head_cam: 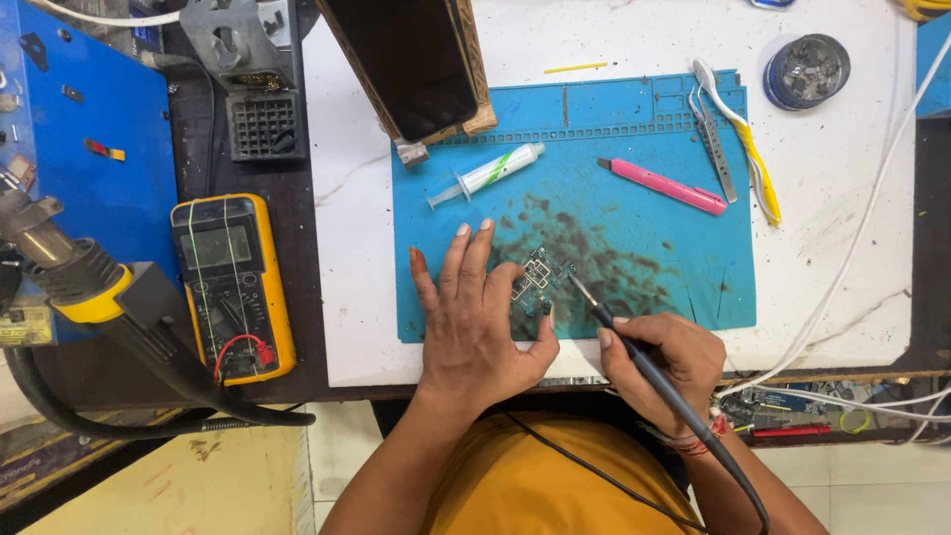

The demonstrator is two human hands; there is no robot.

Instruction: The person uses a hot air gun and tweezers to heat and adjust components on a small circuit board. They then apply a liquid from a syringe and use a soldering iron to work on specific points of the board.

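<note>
My left hand (475,317) lies flat pinning the circuit board (540,279) mid-mat, my right hand (659,367) grips the soldering iron (634,349), tip at four o'clock; next needs steady contact.

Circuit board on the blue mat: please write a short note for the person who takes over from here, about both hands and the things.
Left hand: flat on the blue mat, fingers pressing the small circuit board at its left edge.
Right hand: holds the soldering iron like a pen, tip at the board's right edge.
Nearby on the mat: paste syringe, pink knife, tweezers. Yellow meter sits left of the mat.
Done: board pinned down, iron at the board.
Left: the joint itself cannot be judged from here.
</note>
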